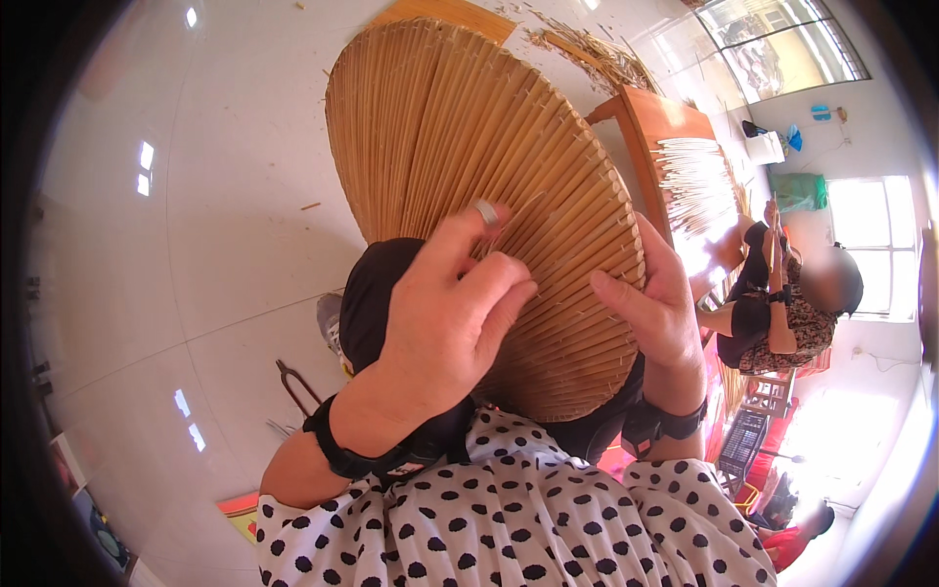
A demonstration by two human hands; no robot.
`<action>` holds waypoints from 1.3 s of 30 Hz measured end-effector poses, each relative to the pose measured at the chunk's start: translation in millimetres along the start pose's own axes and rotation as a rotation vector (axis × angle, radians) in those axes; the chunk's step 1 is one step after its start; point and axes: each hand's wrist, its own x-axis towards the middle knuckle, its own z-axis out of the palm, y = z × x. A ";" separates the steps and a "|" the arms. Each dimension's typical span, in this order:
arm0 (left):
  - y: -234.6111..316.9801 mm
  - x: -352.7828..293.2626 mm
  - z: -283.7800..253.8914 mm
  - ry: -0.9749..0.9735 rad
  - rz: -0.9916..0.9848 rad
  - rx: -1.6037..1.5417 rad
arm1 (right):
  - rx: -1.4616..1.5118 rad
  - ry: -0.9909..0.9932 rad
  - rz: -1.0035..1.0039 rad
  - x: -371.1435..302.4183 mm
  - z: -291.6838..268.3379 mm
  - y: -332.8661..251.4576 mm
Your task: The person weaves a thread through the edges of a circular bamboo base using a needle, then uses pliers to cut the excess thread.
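A large pleated palm-leaf fan (469, 117), straw-brown with a stitched rim, lies tilted over my lap. My right hand (660, 293) grips its right edge, thumb on the upper face and fingers behind the rim. Over the fan's middle, my left hand (440, 303) is closed with curled fingers, and a ring sits on one of them. A thin pale strand shows by those fingertips, but whether they hold it is hidden.
Right of the fan stands a wooden table (636, 137) bearing pale strips (693, 181). Plant scraps (597, 59) litter the floor behind. A forked metal tool (293, 382) lies at left on the tiles. A seated person (797, 323) works at right; another person (787, 543) is lower right.
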 end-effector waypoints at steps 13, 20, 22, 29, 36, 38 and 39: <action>-5.8 -20.3 51.0 0.044 -0.622 -1.323 | -0.090 -0.012 0.021 1.5 -15.7 -16.6; -10.4 -14.6 57.5 0.063 -0.657 -1.255 | -0.164 0.033 -0.036 11.6 -8.1 -10.7; -8.4 -8.4 45.6 0.042 -0.611 -1.007 | -0.163 0.022 -0.032 11.5 -8.2 -8.1; -11.9 18.2 0.4 0.156 0.032 0.263 | 0.234 0.028 0.092 7.5 0.6 -4.4; -17.0 21.7 -15.5 -0.089 -0.031 0.416 | 0.403 0.016 0.161 6.7 1.2 -2.2; -20.0 24.6 -15.2 -0.078 0.017 0.385 | 0.403 -0.004 0.155 7.2 1.2 -3.1; -19.7 26.1 -15.7 -0.088 0.034 0.391 | 0.403 -0.013 0.152 7.4 1.4 -3.3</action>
